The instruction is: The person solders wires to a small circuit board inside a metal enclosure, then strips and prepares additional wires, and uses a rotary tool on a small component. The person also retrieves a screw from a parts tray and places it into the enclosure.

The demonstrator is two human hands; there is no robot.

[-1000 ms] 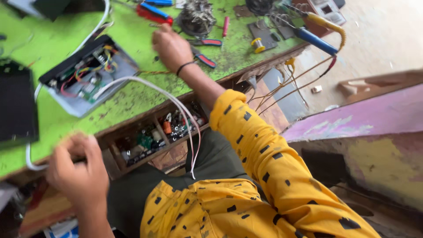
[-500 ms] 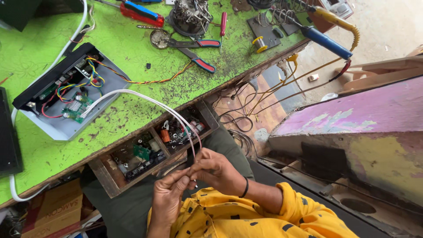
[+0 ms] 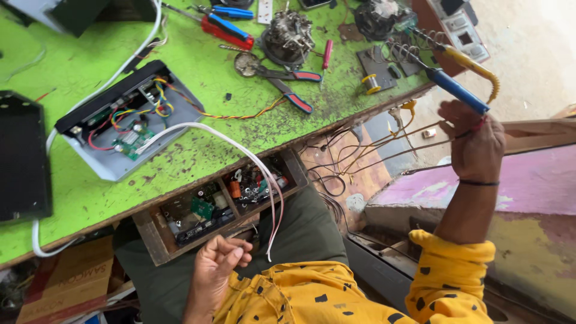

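Far left on the green bench (image 3: 198,144): opened grey device (image 3: 123,129), wiring exposed. White ribbon cable (image 3: 252,174) trailing over the open drawer (image 3: 222,207), loose end just beside left hand (image 3: 219,264), fingers curled, empty. Right hand (image 3: 477,144) clenched round the blue soldering iron (image 3: 459,93) past the bench edge; hot-tip slip could scorch the dangling wires (image 3: 384,153).

bench (image 3: 198,150) – worn matt green paint | soldering iron (image 3: 457,91) – glossy blue plastic

Yellow black-flecked sleeves (image 3: 447,270) (dark wristband (image 3: 478,182))
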